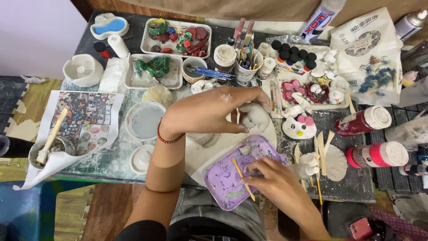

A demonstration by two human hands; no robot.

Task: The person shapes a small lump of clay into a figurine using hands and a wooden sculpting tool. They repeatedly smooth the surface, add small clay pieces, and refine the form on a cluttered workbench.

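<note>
My left hand (209,111), with a red cord bracelet at the wrist, is wrapped around a small grey clay figure (255,117) that stands on a round white board (209,154). My right hand (266,176) rests on a purple tray (225,178) at the table's near edge, fingers pinching a bit of grey clay there. A thin yellow modelling tool (240,174) lies across the tray beside that hand. A small lump of clay (244,148) sits at the tray's far end.
White trays of coloured clay pieces (176,38), a cup of brushes (247,62), small paint pots (292,51) and finished white figures (299,127) crowd the far and right side. Red-and-white jars (363,120) lie at right. A water bowl (145,120) and a printed sheet (87,118) sit left.
</note>
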